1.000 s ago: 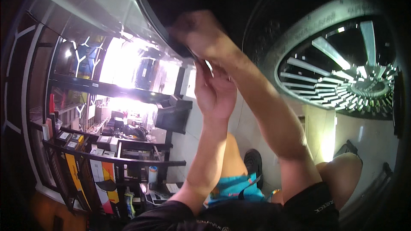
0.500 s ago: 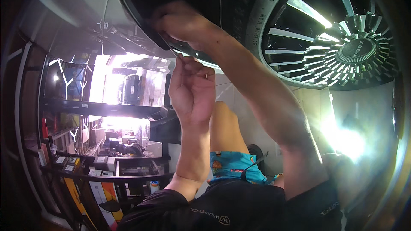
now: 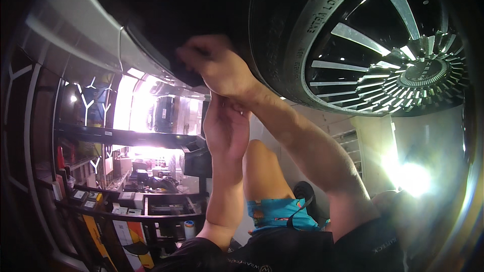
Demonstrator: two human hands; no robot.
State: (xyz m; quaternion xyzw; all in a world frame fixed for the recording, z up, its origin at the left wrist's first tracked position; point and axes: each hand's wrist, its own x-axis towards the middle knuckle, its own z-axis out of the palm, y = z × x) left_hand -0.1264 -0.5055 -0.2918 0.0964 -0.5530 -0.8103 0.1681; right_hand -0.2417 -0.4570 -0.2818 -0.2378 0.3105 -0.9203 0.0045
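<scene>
My right hand (image 3: 219, 68) reaches up to the dark lower edge (image 3: 151, 58) of a light-coloured car body panel (image 3: 83, 25), beside the wheel arch. Its fingers are curled and slightly blurred in shadow; whatever they hold cannot be made out. Just below it, my left hand (image 3: 227, 128) is raised with the palm toward me and the fingers bent. The right wrist passes in front of the left fingertips, so what they pinch is hidden. A tyre (image 3: 282, 65) with a many-spoked wheel rim (image 3: 348, 78) stands to the right of both hands.
A bright lamp (image 3: 414, 179) shines at the lower right. On the left are a dark shelf rack (image 3: 126, 133) and several boxes (image 3: 131, 199). My bent knee (image 3: 264, 168) and blue patterned shorts (image 3: 277, 214) lie below the hands, with a dark shoe (image 3: 304, 194) nearby.
The view has shifted, so the car panel and hands sit lower in it. My right hand has come closer to the left, its wrist now covering the left fingertips that earlier showed pinched at the panel edge.
</scene>
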